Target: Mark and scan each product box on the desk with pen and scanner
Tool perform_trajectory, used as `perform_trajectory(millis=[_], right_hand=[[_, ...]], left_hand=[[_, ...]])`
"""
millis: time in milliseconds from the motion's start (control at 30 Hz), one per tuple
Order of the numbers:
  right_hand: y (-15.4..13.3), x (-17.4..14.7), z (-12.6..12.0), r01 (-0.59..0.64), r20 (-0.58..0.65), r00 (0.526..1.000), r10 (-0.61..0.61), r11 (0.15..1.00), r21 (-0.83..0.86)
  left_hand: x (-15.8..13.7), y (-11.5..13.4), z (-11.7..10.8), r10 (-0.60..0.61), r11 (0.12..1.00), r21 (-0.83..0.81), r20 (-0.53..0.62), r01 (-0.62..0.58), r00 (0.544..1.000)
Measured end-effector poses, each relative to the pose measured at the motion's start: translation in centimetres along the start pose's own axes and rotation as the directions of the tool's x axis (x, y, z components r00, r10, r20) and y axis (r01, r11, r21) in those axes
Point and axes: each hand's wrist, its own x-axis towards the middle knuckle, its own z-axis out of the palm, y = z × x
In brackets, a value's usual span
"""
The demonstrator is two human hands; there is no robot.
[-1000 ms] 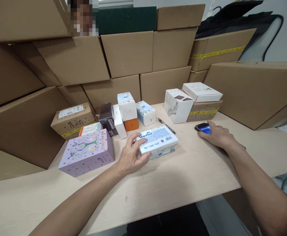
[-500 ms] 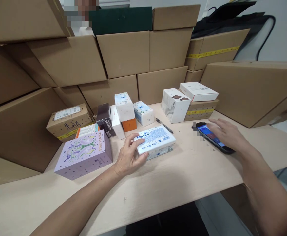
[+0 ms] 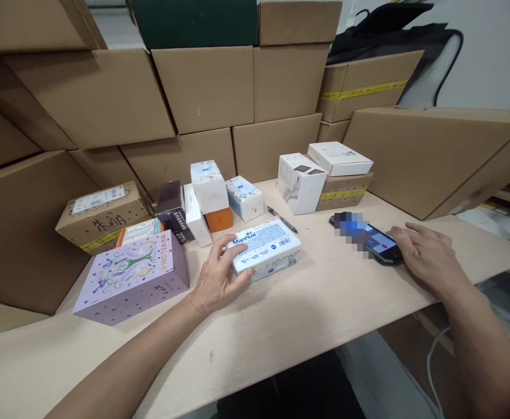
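Note:
My left hand [image 3: 220, 270] grips the left end of a white and blue pack of tissues [image 3: 269, 250] lying flat on the table. Its thumb presses the near side while the fingers rest over the top. Farther right, a smartphone [image 3: 375, 241] with a lit screen lies face up, part of it blurred out. At the phone's near right end is my right hand [image 3: 429, 253], palm down, with its fingers loosely stretched and apart; whether they touch the phone I cannot tell. Just behind the tissues lies a black pen [image 3: 282, 219].
On the left stand a purple tea box [image 3: 135, 276] and a small taped carton [image 3: 104, 215]. Behind the tissues are more tissue packs [image 3: 245, 198], a dark box [image 3: 171, 210] and an orange box [image 3: 219, 219]. White boxes [image 3: 302, 183] stand farther right. Large cardboard boxes [image 3: 202, 90] wall the back.
My right hand has moved off the phone's screen towards its near right end, uncovering more of the display. My left hand stays on the tissues. The view has shifted slightly.

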Motion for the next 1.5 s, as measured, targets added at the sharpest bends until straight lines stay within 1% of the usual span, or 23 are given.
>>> perform_trajectory(millis=[100,167,233,333,400,467,567,733,900,1100,1133,1200,1300,1333,1400,1433,1500], right_hand=[[-1.0,0.5,-0.4,0.063,-0.072,0.996,-0.051,0.982,0.179],[-2.5,1.2,-0.6,0.051,-0.032,0.998,-0.046,0.977,0.209],[-4.3,2.0,-0.7,0.021,0.08,0.996,-0.032,0.99,0.139],[-7.1,3.3,-0.8,-0.013,0.248,0.969,0.019,1.0,-0.024],[-8.5,3.9,-0.8,-0.038,0.307,0.95,0.067,0.994,-0.099],[-9.3,4.2,-0.7,-0.07,0.324,0.94,0.11,0.989,-0.133],[-9.3,4.5,-0.2,-0.097,0.307,0.943,0.13,0.988,-0.121],[-8.4,5.0,0.6,-0.117,0.296,0.945,0.138,0.989,-0.09],[-8.3,5.0,0.5,-0.119,0.293,0.948,0.127,0.992,-0.044],[-8.9,4.1,0.3,-0.118,0.227,0.967,0.116,0.993,-0.008],[-9.1,3.9,0.3,-0.116,0.206,0.972,0.112,0.993,0.009],[-9.7,3.2,0.1,-0.077,0.145,0.987,0.064,0.993,0.086],[-11.0,1.7,-0.2,0.036,0.03,0.998,-0.046,0.959,0.282],[-11.6,1.1,-0.3,0.065,-0.003,0.998,-0.068,0.935,0.349],[-12.9,-0.2,-0.6,0.084,-0.047,0.996,-0.07,0.878,0.472],[-13.5,-0.9,-0.7,0.083,-0.058,0.996,-0.062,0.84,0.536],[-14.9,-2.4,-1.1,0.089,-0.062,0.996,-0.064,0.734,0.673]], left_hand=[[0.0,0.0,0.0,0.002,1.0,-0.002,0.001,-0.002,1.0],[0.0,0.0,0.0,0.01,1.0,-0.004,-0.003,-0.01,1.0],[0.0,0.0,0.0,0.012,1.0,-0.007,-0.007,-0.012,1.0],[0.0,0.0,0.1,0.008,1.0,-0.011,-0.011,-0.008,1.0],[0.0,0.0,0.1,0.009,1.0,-0.01,-0.012,-0.009,1.0],[0.0,0.0,0.1,0.008,1.0,-0.01,-0.01,-0.008,1.0],[0.0,0.0,0.0,-0.001,1.0,-0.006,0.0,0.001,1.0],[0.0,0.0,0.0,-0.003,1.0,-0.004,-0.003,0.003,1.0],[-0.1,-0.2,0.2,0.002,1.0,-0.005,-0.01,-0.002,1.0],[-0.2,-0.3,0.2,0.008,1.0,-0.017,-0.023,-0.008,1.0],[-0.2,-0.3,0.2,0.007,1.0,-0.021,-0.024,-0.008,1.0],[-0.2,-0.3,0.3,0.002,1.0,-0.028,-0.025,-0.003,1.0],[-0.2,-0.3,0.3,-0.003,0.999,-0.035,-0.023,0.003,1.0],[-0.2,-0.3,0.3,-0.002,0.999,-0.037,-0.023,0.001,1.0],[-0.2,-0.2,0.4,0.002,0.999,-0.041,-0.025,-0.003,1.0],[-0.2,-0.2,0.3,0.008,0.999,-0.043,-0.029,-0.009,1.0],[-0.2,-0.2,0.3,0.024,0.999,-0.044,-0.046,-0.026,0.999]])
